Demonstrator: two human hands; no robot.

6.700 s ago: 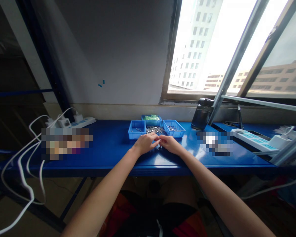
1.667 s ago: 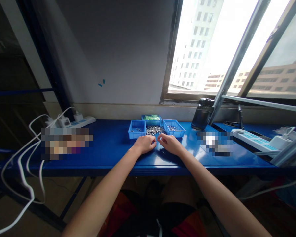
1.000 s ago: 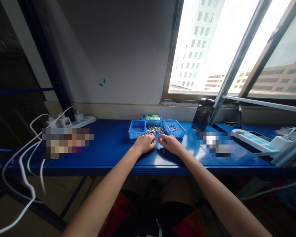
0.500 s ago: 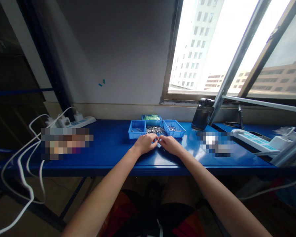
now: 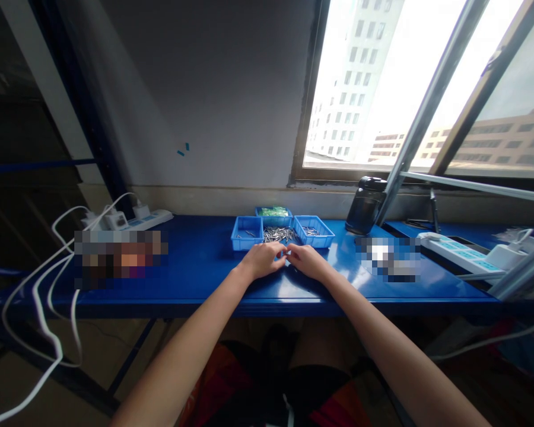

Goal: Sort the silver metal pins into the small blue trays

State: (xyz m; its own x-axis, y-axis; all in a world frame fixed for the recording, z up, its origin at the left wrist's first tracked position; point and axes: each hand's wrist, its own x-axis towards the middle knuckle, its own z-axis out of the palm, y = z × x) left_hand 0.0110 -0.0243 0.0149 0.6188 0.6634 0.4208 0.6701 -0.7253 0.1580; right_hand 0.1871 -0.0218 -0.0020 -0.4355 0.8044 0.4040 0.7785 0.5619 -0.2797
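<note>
My left hand [image 5: 262,260] and my right hand [image 5: 308,260] rest on the blue bench [image 5: 204,267], fingertips pinched together and almost touching each other. Between them is something small and thin that I cannot make out. Just beyond the fingers lies a pile of small silver metal pins [image 5: 278,234]. A blue tray [image 5: 246,232] stands left of the pile and another blue tray [image 5: 314,231] right of it, each with a few pins inside. Behind the pile is a third small tray with green pieces [image 5: 273,212].
A dark jar [image 5: 364,206] stands at the back right by the window. White power strips lie at the far left [image 5: 136,220] and far right [image 5: 460,251], with white cables [image 5: 40,296] hanging off the left edge. Slanted metal bars [image 5: 420,115] cross the right side.
My fingertips have drawn closer together over the last second; the hands otherwise stay in place before the pin pile.
</note>
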